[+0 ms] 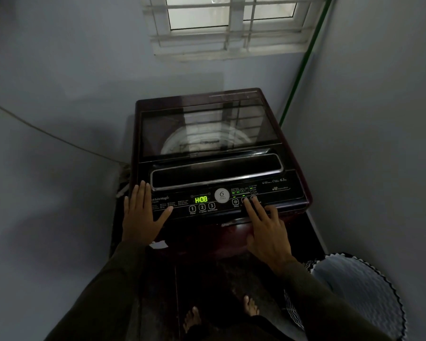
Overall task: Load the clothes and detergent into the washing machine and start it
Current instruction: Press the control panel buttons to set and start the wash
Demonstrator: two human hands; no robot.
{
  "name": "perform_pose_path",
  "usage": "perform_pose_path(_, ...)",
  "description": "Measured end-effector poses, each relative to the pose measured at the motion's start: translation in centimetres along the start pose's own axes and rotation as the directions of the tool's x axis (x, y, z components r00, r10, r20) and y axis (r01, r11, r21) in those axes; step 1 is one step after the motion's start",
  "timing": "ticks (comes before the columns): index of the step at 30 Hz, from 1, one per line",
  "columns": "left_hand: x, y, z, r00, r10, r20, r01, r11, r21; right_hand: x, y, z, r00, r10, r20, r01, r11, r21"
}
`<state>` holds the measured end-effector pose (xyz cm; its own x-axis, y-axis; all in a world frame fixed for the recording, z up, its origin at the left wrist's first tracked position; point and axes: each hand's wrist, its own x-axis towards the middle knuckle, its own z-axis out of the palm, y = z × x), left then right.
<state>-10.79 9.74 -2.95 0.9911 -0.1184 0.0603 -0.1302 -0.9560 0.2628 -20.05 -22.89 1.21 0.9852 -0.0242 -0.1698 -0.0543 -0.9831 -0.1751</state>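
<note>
Head view | left hand (140, 215) flat on washing machine (207, 134) control panel's (221, 209) left end, fingers spread | right hand (266, 227) fingers straight, tips on right-end buttons (235, 202)

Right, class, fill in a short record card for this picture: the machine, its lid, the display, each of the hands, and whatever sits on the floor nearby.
machine: top-loading washing machine, in a corner under a window
lid: glass lid, closed; drum visible through it
display: display lit green, reads H:08
left hand: left hand flat, fingers straight, on the left end of the control panel
right hand: right hand, fingertips on the panel's right end
floor: round pale item with zigzag edge, right of the person
</note>
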Motion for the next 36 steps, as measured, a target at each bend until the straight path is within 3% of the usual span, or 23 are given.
perform_pose_path(7, 0.0, 0.1, -0.1, 1.0, 0.001, -0.01, -0.001, 1.0, 0.005, -0.3, -1.7, -0.1, 0.998, 0.008, 0.058, -0.003, 0.997, -0.079)
perform_pose_path(14, -0.1, 0.0, -0.1, 1.0, 0.005, -0.021, -0.005, 1.0, -0.007, 0.5, -6.5, -0.2, 0.987, -0.137, 0.085, 0.142, 0.989, -0.051)
perform_pose_path(27, -0.2, 0.1, -0.2, 0.998, 0.004, -0.057, -0.005, 1.0, -0.029, 0.9, -8.2, 0.5, 0.994, -0.094, 0.047, 0.092, 0.995, 0.039)
perform_pose_path(36, -0.1, 0.0, -0.1, 0.999, -0.001, -0.051, -0.001, 1.0, -0.031, 0.9, -8.2, 0.4, 0.992, -0.112, 0.058, 0.112, 0.994, 0.002)
